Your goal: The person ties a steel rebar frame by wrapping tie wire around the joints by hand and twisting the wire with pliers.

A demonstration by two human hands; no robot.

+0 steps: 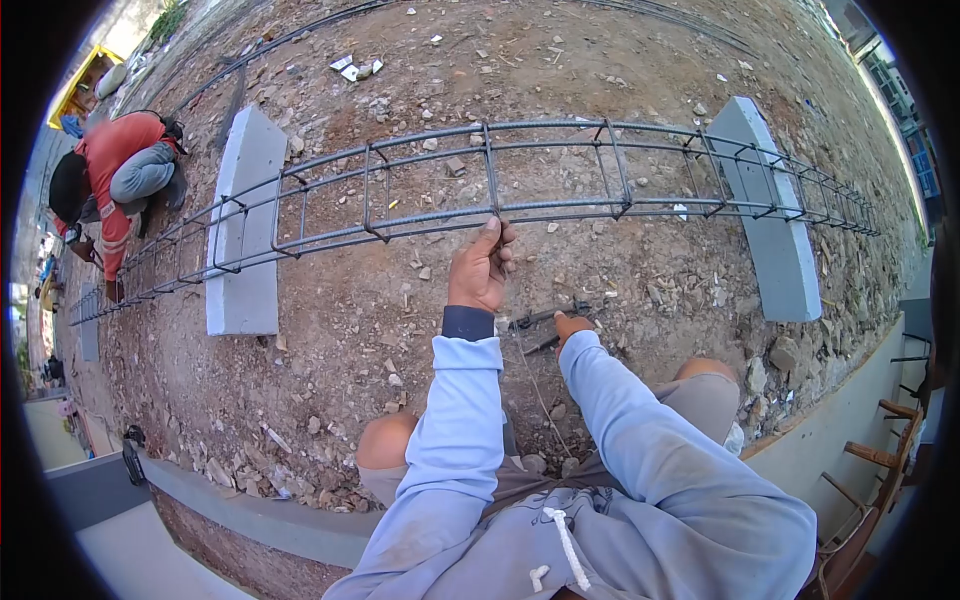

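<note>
A long rebar cage (560, 208) of ribbed bars and square stirrups runs across the view, propped off the ground. My left hand (482, 268) is raised to its near lower bar, right where a stirrup (491, 170) meets it. Thumb and fingertips are pinched together there; whatever is between them is too small to make out. Lower and to the right, my right hand (572, 325) is at a dark, pincer-like tool (543, 318) close to the ground. Its fingers are bent against the tool, partly hidden by hand and sleeve.
Two grey blocks, one left (245, 225) and one right (768, 215), support the cage. At its far left end a person in a red shirt (120, 150) bends over the bars. Stones and rubble cover the dirt ground (620, 400). A low wall (270, 525) runs behind me.
</note>
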